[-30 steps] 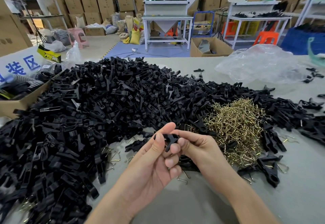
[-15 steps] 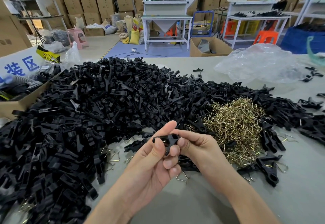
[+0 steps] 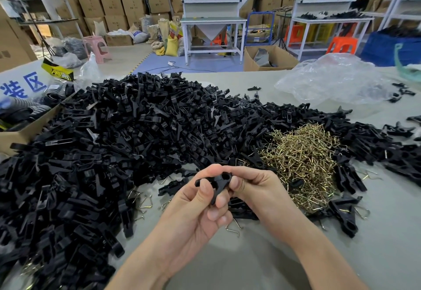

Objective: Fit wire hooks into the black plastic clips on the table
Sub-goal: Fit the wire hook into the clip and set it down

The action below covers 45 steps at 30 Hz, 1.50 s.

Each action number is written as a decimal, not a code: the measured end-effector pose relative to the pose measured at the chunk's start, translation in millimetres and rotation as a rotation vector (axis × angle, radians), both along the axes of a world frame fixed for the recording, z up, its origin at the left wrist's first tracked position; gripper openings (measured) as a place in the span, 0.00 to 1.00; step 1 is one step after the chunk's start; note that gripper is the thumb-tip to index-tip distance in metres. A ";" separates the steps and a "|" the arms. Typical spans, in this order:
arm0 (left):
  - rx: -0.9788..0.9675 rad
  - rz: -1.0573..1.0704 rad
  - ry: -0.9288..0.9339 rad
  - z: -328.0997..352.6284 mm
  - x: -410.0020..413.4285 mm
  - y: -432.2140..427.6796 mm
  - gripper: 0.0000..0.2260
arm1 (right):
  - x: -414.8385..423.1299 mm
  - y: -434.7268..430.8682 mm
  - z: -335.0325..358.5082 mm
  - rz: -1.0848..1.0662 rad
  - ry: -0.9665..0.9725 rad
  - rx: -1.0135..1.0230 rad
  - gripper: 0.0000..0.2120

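Left hand (image 3: 193, 207): fingers curled, pinching one black clip (image 3: 216, 181) above the table (image 3: 262, 262). Right hand (image 3: 255, 187): fingertips gripping the same clip's far end. Just beyond, right: heap of brass wire hooks (image 3: 300, 153). Left and behind: large pile of black clips (image 3: 114, 141). Loose hooks beside the hands. Far right: clear plastic bag (image 3: 335, 80). Far left: cardboard box (image 3: 25, 130).

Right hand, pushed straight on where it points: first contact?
Likely the left hand, which meets the right hand at the small black plastic clip both pinch; depth is unclear.
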State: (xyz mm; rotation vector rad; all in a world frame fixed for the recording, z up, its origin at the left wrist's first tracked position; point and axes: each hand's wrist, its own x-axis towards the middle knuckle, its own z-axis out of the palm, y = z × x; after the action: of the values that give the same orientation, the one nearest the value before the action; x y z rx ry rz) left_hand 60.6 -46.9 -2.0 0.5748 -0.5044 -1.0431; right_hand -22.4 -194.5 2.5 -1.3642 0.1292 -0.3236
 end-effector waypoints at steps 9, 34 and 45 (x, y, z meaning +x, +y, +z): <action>0.035 0.009 -0.009 0.0 -1.1 -1.4 0.14 | 0.0 -2.9 -1.9 -0.031 0.015 -0.013 0.13; 0.520 0.605 -0.848 8.1 -12.7 2.4 0.08 | -5.5 -8.6 -11.2 -0.176 -0.036 -0.107 0.16; 0.418 0.412 -1.055 48.4 -83.6 -123.2 0.05 | -97.6 -46.5 8.8 -0.669 -0.167 0.213 0.11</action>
State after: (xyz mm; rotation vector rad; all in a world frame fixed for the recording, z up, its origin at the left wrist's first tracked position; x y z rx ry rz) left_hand -23.1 -170.1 46.4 1.5504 -1.0322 -0.3711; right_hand -120.0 -240.9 11.2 -1.0455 0.4711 -0.9533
